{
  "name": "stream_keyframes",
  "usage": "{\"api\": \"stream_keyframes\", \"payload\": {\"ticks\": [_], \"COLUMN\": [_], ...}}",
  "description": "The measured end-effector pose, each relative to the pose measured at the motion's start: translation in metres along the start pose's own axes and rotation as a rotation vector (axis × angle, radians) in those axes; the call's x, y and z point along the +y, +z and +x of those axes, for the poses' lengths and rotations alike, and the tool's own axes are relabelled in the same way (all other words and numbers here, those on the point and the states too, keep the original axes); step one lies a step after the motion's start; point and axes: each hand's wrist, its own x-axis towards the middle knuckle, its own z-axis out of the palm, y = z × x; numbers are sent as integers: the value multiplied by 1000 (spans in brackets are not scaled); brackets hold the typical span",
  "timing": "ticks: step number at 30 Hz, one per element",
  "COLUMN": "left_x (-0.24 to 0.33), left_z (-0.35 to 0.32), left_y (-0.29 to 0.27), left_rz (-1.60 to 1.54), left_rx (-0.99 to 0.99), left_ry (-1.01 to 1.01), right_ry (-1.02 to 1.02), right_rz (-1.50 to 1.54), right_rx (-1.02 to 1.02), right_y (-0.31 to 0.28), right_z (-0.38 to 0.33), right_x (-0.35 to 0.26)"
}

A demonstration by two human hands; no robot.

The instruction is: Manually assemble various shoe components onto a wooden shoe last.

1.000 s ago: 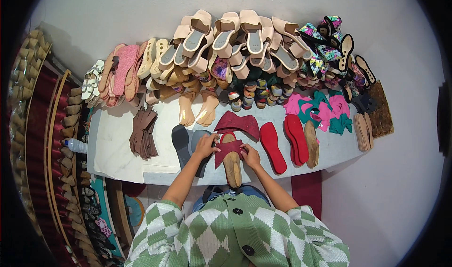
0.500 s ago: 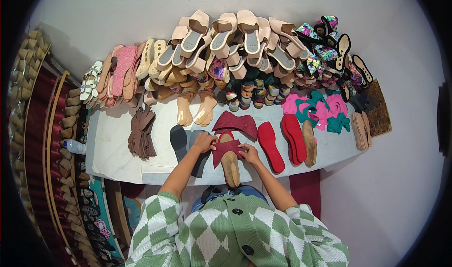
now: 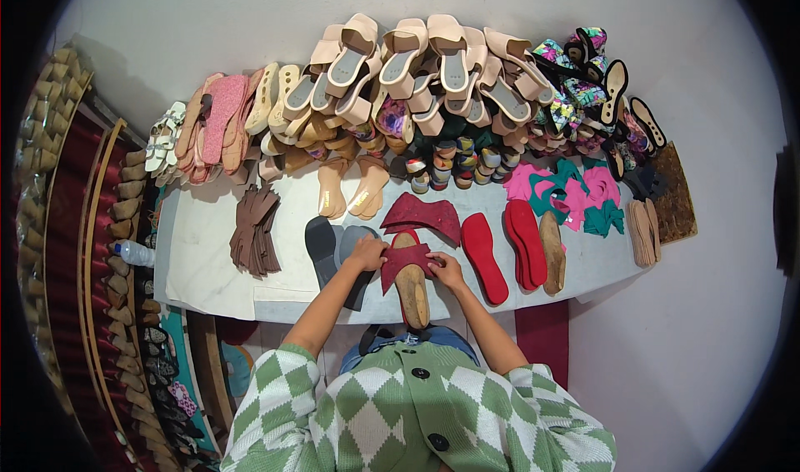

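Note:
A brown shoe last [image 3: 412, 299] lies at the table's near edge, with a red insole [image 3: 405, 238] under it. Across its front part is draped a maroon shoe upper [image 3: 406, 258]. My left hand [image 3: 367, 252] pinches the upper's left edge and partly covers some grey soles [image 3: 353, 240]. On the other side, the fingers of my right hand [image 3: 446, 269] are closed on the upper's right edge. Just beyond lie more maroon uppers [image 3: 422, 215]. To the right of my right hand is a red insole with a wide toe [image 3: 484, 261].
Stacked red insoles [image 3: 525, 245] and another last [image 3: 552, 254] lie to the right, before pink and green pieces [image 3: 567, 195]. Brown strips [image 3: 257, 232] are at left. Finished beige sandals [image 3: 403, 54] pile up along the wall. Shelves of lasts [image 3: 121, 293] stand at far left.
The view has shifted slightly. The upper lies a little flatter and lower over the last, and both hands still grip its edges.

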Motion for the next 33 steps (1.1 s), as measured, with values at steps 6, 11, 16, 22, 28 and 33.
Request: {"api": "stream_keyframes", "payload": {"ticks": [6, 11, 16, 22, 28, 33], "left_x": [-6, -4, -2, 8, 21, 21], "left_z": [2, 3, 0, -1, -25, -22], "left_y": [-8, 0, 8, 8, 13, 14], "left_rz": [-180, -138, -162, -89, -170, -185], "left_rx": [-125, -6, 131, 213, 398, 385], "left_ry": [-40, -18, -24, -102, -4, 8], "right_ry": [-37, -17, 5, -36, -27, -77], "right_rz": [52, -5, -43, -91, -85, -138], "right_rx": [11, 74, 142, 184, 206, 219], "right_y": [-1, 1, 4, 8, 11, 9], "right_z": [-4, -9, -15, -17, -17, -15], "right_x": [-4, -9, -19, -15, -12, -9]}}
